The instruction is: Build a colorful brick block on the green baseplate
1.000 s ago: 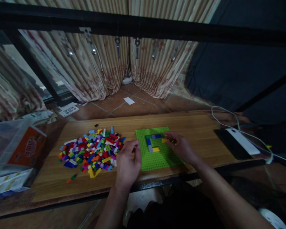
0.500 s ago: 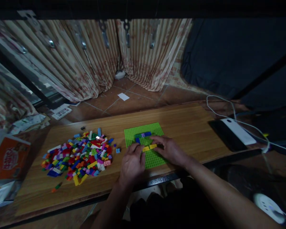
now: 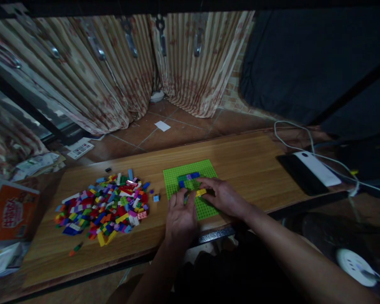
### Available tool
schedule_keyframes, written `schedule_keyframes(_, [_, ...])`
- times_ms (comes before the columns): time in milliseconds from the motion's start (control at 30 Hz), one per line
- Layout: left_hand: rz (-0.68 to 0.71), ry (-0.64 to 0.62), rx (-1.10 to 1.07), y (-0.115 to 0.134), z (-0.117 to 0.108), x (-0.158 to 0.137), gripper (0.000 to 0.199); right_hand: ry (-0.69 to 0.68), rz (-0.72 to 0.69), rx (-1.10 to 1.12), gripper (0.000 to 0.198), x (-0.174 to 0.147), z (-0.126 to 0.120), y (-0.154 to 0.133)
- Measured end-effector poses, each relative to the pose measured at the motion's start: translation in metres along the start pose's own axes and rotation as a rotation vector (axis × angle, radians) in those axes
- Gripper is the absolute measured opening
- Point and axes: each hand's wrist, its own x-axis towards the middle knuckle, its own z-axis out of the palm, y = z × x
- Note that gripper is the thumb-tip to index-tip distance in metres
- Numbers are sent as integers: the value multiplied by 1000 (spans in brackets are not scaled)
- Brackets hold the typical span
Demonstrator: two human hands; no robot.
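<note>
A green baseplate [image 3: 172,174] lies on the wooden table, with blue, green and purple bricks [image 3: 189,177] set in a row near its far side. Toward its middle, a yellow brick [image 3: 201,192] shows between my two hands. My right hand [image 3: 223,196] closes its thumb and fingers about the right end of this brick. From the left, my left hand [image 3: 181,215] bends over the plate, its thumb against the yellow brick's left end. Its fingers cover part of the bricks there, so their exact grip is partly hidden.
A large pile of mixed bricks [image 3: 104,204] spreads over the left of the table [image 3: 247,160]. One light blue brick [image 3: 156,198] lies between pile and plate. A black and white device [image 3: 316,169] with a white cable rests at the right end. An orange box [image 3: 12,209] stands at far left.
My left hand has moved a little right and its thumb now covers more of the yellow bricks. My right hand stays at their right end. The whole view has shifted slightly.
</note>
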Motion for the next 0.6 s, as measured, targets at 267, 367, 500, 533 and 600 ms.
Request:
schedule_keyframes(267, [-4,-33,100,5,4,-3,46,5,-29,-7,51,-1,-1,1])
schedule_keyframes(367, [-7,-32,100,6,4,-3,46,6,-51,-15,52,-1,0,1])
schedule_keyframes(500, [-5,-25,95,7,5,-4,44,10,-46,-37,51,-1,1,2])
schedule_keyframes(533, [-4,-21,99,7,5,-4,44,12,-44,-43,51,-1,1,2])
schedule_keyframes(600, [-1,-9,112,6,7,-4,43,12,-46,-47,51,-1,2,2])
